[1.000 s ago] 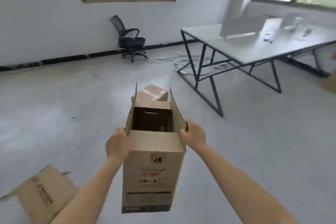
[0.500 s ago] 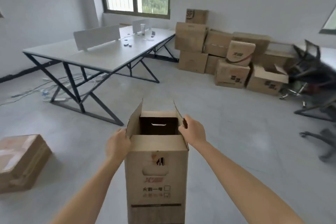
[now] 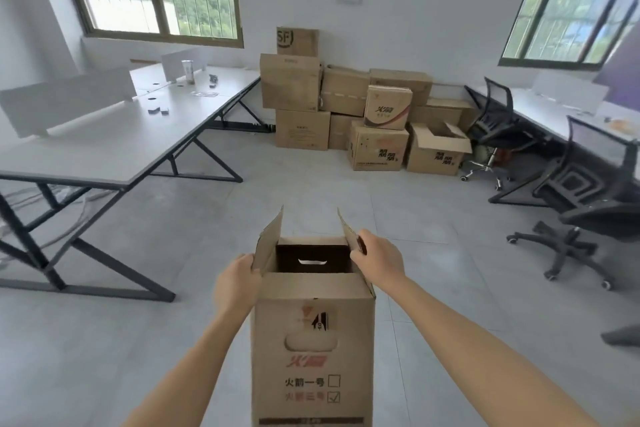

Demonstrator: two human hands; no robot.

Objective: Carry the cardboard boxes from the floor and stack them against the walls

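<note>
In the head view the carrying step is in hand: an open-topped cardboard box (image 3: 313,340) sits at lower centre of the frame, held off the floor (image 3: 311,191) between both hands. The left hand (image 3: 237,282) grips the base of the left flap with curled fingers (image 3: 250,261), and the right hand (image 3: 379,258) has its fingers (image 3: 360,246) clamped over the right flap (both flaps stand upright, the inside dark). The stack of boxes (image 3: 346,104) stands against the far wall (image 3: 398,10) at upper centre, well apart from the carried box. The next move probably calls for walking straight ahead and setting it down by or on that stack. The floor between looks free. The lane is edged at left by the corner of the white surface (image 3: 104,135) with its angled legs, and at right by a black office chair (image 3: 571,218) whose wheeled base juts inward.
</note>
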